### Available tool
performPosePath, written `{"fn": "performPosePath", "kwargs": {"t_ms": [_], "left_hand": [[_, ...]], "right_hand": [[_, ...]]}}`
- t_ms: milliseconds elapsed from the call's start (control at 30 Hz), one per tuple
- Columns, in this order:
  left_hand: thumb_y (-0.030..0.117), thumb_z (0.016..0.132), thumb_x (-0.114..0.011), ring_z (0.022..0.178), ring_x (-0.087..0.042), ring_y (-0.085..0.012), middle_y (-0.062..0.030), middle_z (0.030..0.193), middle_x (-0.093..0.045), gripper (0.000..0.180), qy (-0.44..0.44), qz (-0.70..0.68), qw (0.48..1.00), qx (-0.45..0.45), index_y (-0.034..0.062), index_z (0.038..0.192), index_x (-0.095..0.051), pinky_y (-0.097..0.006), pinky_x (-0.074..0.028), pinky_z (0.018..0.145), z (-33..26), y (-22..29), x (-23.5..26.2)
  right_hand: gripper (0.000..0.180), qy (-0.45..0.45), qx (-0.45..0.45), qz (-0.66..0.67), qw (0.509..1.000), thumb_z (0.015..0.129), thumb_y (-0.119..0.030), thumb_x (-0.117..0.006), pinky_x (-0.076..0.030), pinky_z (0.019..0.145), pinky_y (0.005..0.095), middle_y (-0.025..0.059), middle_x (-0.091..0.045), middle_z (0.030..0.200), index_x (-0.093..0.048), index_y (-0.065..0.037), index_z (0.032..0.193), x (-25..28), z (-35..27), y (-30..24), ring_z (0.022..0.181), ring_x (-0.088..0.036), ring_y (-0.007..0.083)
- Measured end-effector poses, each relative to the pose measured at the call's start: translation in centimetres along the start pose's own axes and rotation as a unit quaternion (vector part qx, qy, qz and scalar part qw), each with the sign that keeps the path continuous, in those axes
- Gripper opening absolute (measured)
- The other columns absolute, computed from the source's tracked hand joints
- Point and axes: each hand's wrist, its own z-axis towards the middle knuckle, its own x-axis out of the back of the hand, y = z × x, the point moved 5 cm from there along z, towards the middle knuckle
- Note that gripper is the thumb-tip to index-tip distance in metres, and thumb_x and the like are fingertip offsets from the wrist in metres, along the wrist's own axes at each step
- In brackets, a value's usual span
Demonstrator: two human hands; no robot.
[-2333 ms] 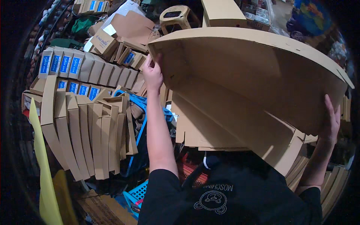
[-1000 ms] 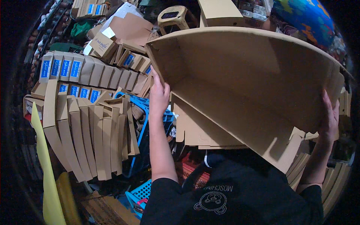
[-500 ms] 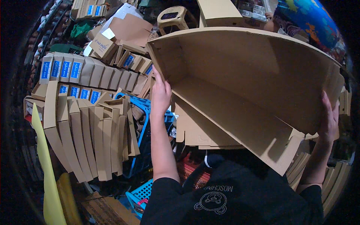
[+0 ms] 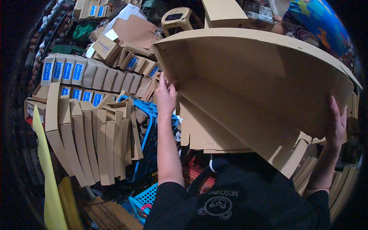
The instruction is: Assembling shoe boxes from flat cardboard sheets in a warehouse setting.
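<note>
Raised in front of me is a large brown cardboard box (image 4: 245, 76), tilted with its open side facing me and its inside bare. My left hand (image 4: 166, 100) grips its left edge, thumb toward the inside and fingers along the outer wall. At the right end, my right hand (image 4: 337, 122) holds the side wall, its fingers partly hidden behind the cardboard. A folded corner flap (image 4: 293, 159) sticks out at the box's lower right. Below the box lie flat cardboard sheets (image 4: 195, 134), partly covered by it.
Folded cartons (image 4: 88, 142) stand in a row at left, with blue-labelled boxes (image 4: 63, 69) behind. A blue crate (image 4: 143, 145) and a red basket (image 4: 199, 178) sit near my left arm. A beige stool (image 4: 176, 19) stands at the back, and another person's arm (image 4: 280, 27) shows at far right.
The box has tilted slightly, and its lower front edge has shifted. My left hand has moved slightly right and down its edge; my right hand stays nearly in place.
</note>
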Motion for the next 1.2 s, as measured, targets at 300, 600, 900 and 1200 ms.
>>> {"fn": "performPosePath", "kwargs": {"t_ms": [300, 600, 900, 1200], "left_hand": [[0.015, 0.1, -0.059, 0.079, -0.072, -0.0197, -0.0179, 0.09, -0.074, 0.031, 0.079, -0.046, 0.995, -0.037, -0.0066, 0.121, -0.063, -0.033, -0.053, 0.07, 0.8, 0.2, 0.5], [0.014, 0.097, -0.061, 0.073, -0.071, -0.0285, -0.0204, 0.088, -0.072, 0.034, 0.035, 0.017, 0.999, -0.012, -0.0014, 0.127, -0.061, -0.039, -0.053, 0.066, 0.8, 0.8, 0.5], [0.008, 0.093, -0.059, 0.081, -0.069, -0.0409, -0.0274, 0.095, -0.07, 0.043, 0.043, 0.123, 0.991, -0.028, -0.0043, 0.134, -0.055, -0.048, -0.052, 0.069, 0.8, 0.0, -0.1], [0.005, 0.094, -0.06, 0.085, -0.07, -0.0418, -0.0277, 0.098, -0.07, 0.038, 0.071, 0.06, 0.995, -0.02, -0.0063, 0.13, -0.056, -0.048, -0.053, 0.072, 0.6, 1.1, -0.5]], "right_hand": [[0.046, -0.021, -0.004, 0.025, 0.999, 0.1, -0.021, -0.064, -0.044, 0.103, 0.0333, 0.0111, -0.06, 0.134, -0.052, 0.001, 0.139, 0.8, 0.2, 1.2, 0.118, -0.058, 0.0187], [0.052, 0.05, -0.057, -0.019, 0.997, 0.099, -0.028, -0.066, -0.044, 0.101, 0.032, 0.0106, -0.061, 0.128, -0.052, 0.001, 0.14, -0.1, 0.4, 0.7, 0.116, -0.058, 0.0183], [0.046, 0.026, -0.038, 0.017, 0.999, 0.099, -0.023, -0.066, -0.042, 0.105, 0.0323, 0.0104, -0.06, 0.131, -0.054, 0.001, 0.136, -1.4, -0.5, 0.1, 0.118, -0.058, 0.0182], [0.048, 0.01, -0.036, 0.01, 0.999, 0.099, -0.021, -0.065, -0.042, 0.107, 0.0335, 0.0121, -0.059, 0.132, -0.051, 0.004, 0.138, -0.5, -1.1, 1.0, 0.12, -0.057, 0.0206]]}}
